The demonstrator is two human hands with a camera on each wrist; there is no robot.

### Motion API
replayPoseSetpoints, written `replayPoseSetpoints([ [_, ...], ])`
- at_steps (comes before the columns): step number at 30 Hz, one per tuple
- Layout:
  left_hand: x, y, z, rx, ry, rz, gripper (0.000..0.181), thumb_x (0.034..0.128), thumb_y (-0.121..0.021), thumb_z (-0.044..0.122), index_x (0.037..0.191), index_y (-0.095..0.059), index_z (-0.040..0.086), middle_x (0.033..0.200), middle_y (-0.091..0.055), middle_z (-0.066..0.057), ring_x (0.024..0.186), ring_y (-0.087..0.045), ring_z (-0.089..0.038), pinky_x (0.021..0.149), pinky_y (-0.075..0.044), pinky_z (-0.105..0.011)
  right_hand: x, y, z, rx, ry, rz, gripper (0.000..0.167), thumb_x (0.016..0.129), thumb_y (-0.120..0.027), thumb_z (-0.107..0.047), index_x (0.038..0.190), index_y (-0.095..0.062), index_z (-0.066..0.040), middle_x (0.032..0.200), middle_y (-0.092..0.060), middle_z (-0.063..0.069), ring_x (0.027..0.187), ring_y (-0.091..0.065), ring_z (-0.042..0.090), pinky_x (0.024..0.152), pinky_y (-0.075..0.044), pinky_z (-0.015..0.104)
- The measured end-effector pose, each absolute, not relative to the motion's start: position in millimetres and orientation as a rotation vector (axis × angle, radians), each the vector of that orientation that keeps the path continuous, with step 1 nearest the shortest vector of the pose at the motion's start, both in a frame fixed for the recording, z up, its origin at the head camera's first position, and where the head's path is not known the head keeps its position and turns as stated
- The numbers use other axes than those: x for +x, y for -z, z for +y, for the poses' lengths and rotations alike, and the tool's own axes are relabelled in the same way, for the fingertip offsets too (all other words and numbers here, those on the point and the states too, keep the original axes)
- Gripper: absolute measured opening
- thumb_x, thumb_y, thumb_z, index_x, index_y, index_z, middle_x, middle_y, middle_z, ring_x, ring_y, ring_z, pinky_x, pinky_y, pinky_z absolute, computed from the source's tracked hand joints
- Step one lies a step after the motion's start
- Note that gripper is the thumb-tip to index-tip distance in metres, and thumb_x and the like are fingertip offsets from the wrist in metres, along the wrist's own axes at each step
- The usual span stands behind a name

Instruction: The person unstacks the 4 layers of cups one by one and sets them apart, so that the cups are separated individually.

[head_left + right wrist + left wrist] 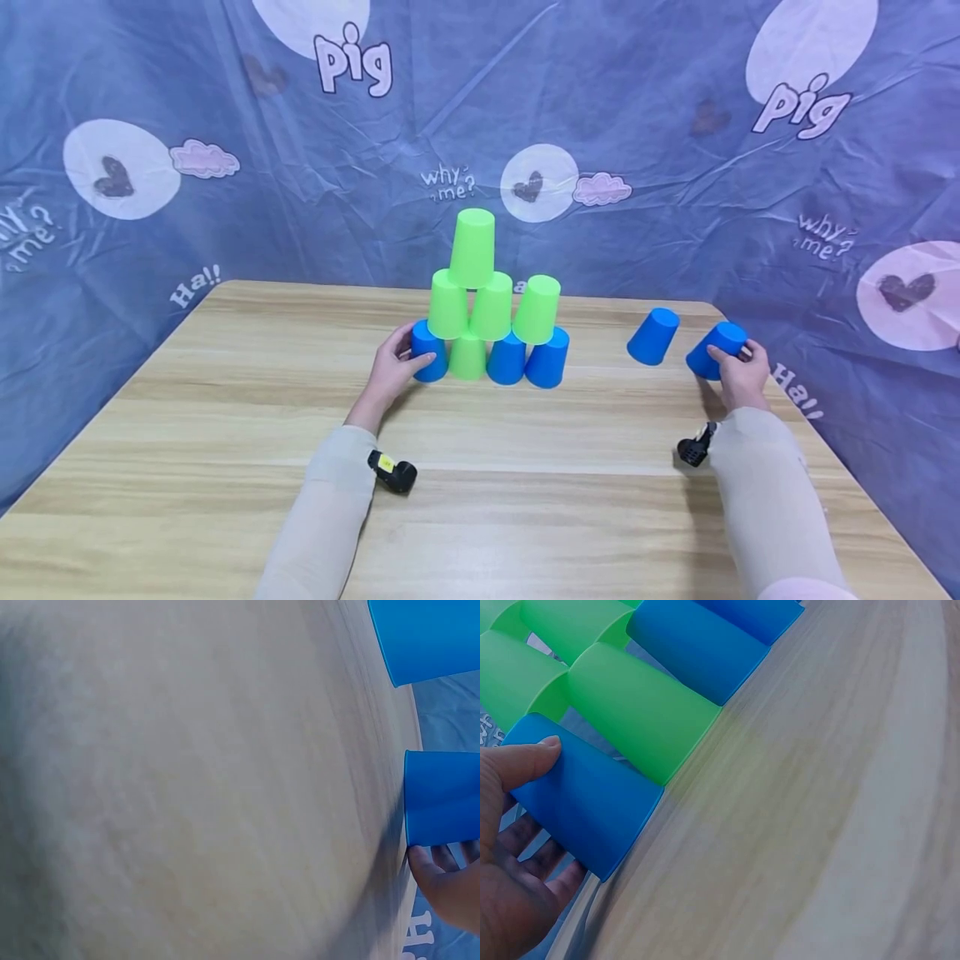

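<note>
Inverted blue cup [592, 799], inside left grip [392, 362]

Cloth-walled table corner, looks like a makeshift recording spot; home, office or studio, can't tell from where I stand.
Wood-grain tabletop [540, 525]; wrinkled blue-grey cloth [465, 100] hung like a curtain beyond its far edge, running down past left and right edges too. Playful print: "pig", "why me?", "Ha!!", dark hearts [114, 177], pink clouds [602, 189]. Small black camera-like devices [393, 473] worn at the cuffs of pale sleeves [318, 521]. Cloth hides whatever lies behind.
</note>
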State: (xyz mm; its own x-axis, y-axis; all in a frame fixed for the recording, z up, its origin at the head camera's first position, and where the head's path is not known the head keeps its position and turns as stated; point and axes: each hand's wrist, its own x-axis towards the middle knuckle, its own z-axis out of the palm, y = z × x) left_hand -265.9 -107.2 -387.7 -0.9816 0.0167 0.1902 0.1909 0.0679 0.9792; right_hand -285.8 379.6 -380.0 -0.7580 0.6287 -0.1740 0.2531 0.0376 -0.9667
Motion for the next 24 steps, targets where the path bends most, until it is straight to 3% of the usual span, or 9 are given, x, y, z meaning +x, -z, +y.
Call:
replayPoseSetpoints([
  [10, -280, 407, -111, -0.228, 1.992, -2.203, 0.054, 0.0756, -0.065, 0.003, 0.124, -0.042, 0.004, 0.118, -0.046, -0.019, 0.108, -0.042, -0.028, 0.091, -0.033, -0.039, -280, 372, 378, -0.853, -1.851, -2.011, 0.088, 0.073, -0.064, -0.037, 0.139, -0.006, -0.025, 0.143, -0.009, 0.002, 0.127, -0.009, 0.021, 0.099, -0.013, 0.042],
  [13, -279, 406, -111, -0.236, 1.998, -2.208, 0.055, 0.076, -0.064, 0.003, 0.125, -0.041, 0.002, 0.118, -0.045, -0.021, 0.109, -0.042, -0.03, 0.092, -0.032, -0.04, -278, 366, 379, -0.83, -1.825, -2.038, 0.091, 0.071, -0.066, -0.04, 0.139, -0.007, -0.024, 0.143, -0.01, 0.002, 0.127, -0.01, 0.021, 0.099, -0.014, 0.043],
  [18, -271, 394, -109, -0.227, 2.041, -2.207, 0.055, 0.0768, -0.063, 0.001, 0.126, -0.039, 0.0, 0.12, -0.043, -0.023, 0.111, -0.039, -0.033, 0.093, -0.03, -0.042, -283, 357, 384, -0.758, -1.708, -2.132, 0.09, 0.072, -0.064, -0.042, 0.139, -0.009, -0.019, 0.142, -0.012, 0.007, 0.127, -0.013, 0.021, 0.101, -0.015, 0.035],
  [24, -263, 386, -107, -0.191, 2.058, -2.215, 0.053, 0.0773, -0.061, -0.001, 0.125, -0.039, 0.0, 0.121, -0.043, -0.022, 0.112, -0.038, -0.032, 0.094, -0.03, -0.041, -303, 360, 406, -0.744, -1.676, -2.132, 0.091, 0.067, -0.068, -0.044, 0.138, -0.015, -0.025, 0.14, -0.018, 0.005, 0.125, -0.019, 0.019, 0.1, -0.017, 0.037],
])
